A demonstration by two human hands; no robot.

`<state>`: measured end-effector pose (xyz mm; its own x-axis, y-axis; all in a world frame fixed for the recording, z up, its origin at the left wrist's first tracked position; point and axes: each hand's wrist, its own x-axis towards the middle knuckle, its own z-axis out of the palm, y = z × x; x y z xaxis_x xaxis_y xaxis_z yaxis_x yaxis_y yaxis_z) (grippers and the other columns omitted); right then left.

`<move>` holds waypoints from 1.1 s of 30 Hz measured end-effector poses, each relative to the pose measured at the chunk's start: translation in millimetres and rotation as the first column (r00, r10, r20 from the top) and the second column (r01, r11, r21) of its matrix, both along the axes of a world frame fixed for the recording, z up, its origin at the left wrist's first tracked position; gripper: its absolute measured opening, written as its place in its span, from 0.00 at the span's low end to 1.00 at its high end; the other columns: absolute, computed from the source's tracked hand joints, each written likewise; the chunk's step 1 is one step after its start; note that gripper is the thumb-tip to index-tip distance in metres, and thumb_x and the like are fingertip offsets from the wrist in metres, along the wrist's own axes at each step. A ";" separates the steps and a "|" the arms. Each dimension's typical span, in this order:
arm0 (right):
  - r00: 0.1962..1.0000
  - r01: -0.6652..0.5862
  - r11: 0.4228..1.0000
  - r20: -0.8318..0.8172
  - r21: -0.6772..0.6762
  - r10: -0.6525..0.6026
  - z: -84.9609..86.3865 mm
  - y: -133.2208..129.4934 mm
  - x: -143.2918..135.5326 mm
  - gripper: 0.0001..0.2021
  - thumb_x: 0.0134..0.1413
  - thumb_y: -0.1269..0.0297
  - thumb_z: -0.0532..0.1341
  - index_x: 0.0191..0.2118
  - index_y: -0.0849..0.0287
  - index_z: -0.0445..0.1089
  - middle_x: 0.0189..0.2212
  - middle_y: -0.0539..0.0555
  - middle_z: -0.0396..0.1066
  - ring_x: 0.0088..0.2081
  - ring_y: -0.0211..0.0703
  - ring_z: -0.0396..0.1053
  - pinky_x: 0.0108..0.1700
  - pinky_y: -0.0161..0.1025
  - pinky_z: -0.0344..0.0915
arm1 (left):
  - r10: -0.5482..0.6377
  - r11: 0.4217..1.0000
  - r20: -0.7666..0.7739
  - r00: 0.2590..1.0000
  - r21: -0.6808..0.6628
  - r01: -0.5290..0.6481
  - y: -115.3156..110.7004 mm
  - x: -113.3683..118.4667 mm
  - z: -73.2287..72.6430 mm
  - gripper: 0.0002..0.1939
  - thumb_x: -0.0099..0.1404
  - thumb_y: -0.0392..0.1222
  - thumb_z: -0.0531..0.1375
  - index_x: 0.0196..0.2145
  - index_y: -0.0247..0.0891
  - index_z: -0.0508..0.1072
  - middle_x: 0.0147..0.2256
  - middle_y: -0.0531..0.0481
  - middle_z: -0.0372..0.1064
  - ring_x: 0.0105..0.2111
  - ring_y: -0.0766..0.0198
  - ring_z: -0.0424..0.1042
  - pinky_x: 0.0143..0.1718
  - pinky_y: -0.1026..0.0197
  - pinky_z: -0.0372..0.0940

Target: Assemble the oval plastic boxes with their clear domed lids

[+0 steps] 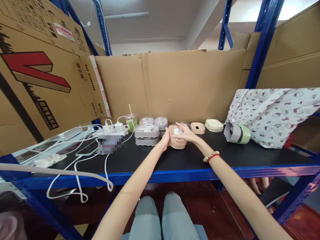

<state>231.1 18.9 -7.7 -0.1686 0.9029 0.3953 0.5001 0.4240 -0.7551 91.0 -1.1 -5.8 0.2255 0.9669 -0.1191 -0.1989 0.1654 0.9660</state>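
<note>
Between my two hands is a pinkish-beige plastic box (177, 141) with a clear lid and a round white sticker on top. My left hand (165, 139) is closed against its left side, and my right hand (186, 132) grips it from the right, fingers over the lid near the sticker. Left of it stand several grey boxes (147, 136) of like shape with clear lids, some stacked. Just behind my right hand a clear lid (186, 124) partly shows. A beige piece with an oblong opening (198, 128) lies to the right.
Cream lids or trays (214, 124) are stacked farther right, beside grey and green curved pieces (237, 132) and a patterned quilted bag (272, 116). On the left are a power strip (113, 131), white cables, a phone (87, 148) and a green drink cup (131, 122). Cardboard (195, 86) walls the back.
</note>
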 end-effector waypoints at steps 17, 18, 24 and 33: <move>0.999 -0.023 0.999 -0.025 0.036 0.024 4.5 -2.3 4.2 0.37 0.33 0.45 0.70 0.55 0.47 0.68 0.61 0.60 0.54 0.64 0.59 0.51 0.62 0.54 0.53 | -0.060 0.998 0.112 0.992 0.026 0.058 -10.2 -0.8 9.8 0.26 0.67 0.59 0.44 0.49 0.43 0.73 0.46 0.45 0.76 0.48 0.54 0.73 0.47 0.54 0.67; 0.999 -0.020 0.999 -0.035 0.033 0.021 4.5 -2.0 3.6 0.35 0.36 0.44 0.69 0.54 0.46 0.69 0.61 0.59 0.55 0.63 0.58 0.52 0.61 0.54 0.54 | -0.068 0.998 0.110 0.992 0.026 0.065 -10.7 -0.7 9.9 0.25 0.67 0.58 0.46 0.48 0.43 0.73 0.45 0.44 0.76 0.48 0.53 0.73 0.47 0.54 0.67; 0.997 -0.005 0.999 -0.079 0.051 0.009 2.3 2.9 4.9 0.28 0.40 0.46 0.68 0.50 0.47 0.73 0.58 0.57 0.58 0.62 0.56 0.55 0.63 0.51 0.52 | -0.082 0.997 0.093 0.992 0.022 0.080 -11.4 -0.1 9.6 0.23 0.66 0.57 0.50 0.48 0.41 0.73 0.46 0.44 0.76 0.48 0.53 0.73 0.48 0.54 0.66; 0.999 -0.052 0.979 0.001 0.199 0.053 5.3 -9.3 0.3 0.33 0.31 0.53 0.73 0.51 0.47 0.72 0.57 0.57 0.58 0.62 0.56 0.54 0.62 0.51 0.54 | -0.030 1.000 0.086 0.996 -0.005 0.031 -11.9 -0.6 12.7 0.29 0.68 0.58 0.40 0.47 0.40 0.73 0.42 0.43 0.77 0.47 0.53 0.73 0.44 0.53 0.68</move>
